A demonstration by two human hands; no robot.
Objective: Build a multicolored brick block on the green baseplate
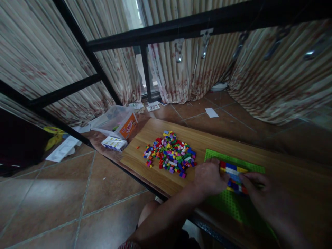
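Note:
A build of coloured toy bricks (233, 170), with red, blue, white, yellow and light-blue pieces, sits on a green studded baseplate (229, 204). My left hand (209, 177) is closed against the build's left side, its fingers curled and its thumb near the front. At the right side, my right hand (259, 189) grips the edge of the build between thumb and fingers. Whether a loose brick is in either hand is hidden. Left of the baseplate, a pile of loose toy bricks (169, 154) in many colours spreads over the wooden board (207, 136).
A clear plastic bin (107, 121) with an orange label stands beyond the board's left end, beside a small white-and-purple box (114, 143). A black metal frame (166, 36) crosses in front of striped curtains (178, 76). Papers lie on the tiled floor (64, 193).

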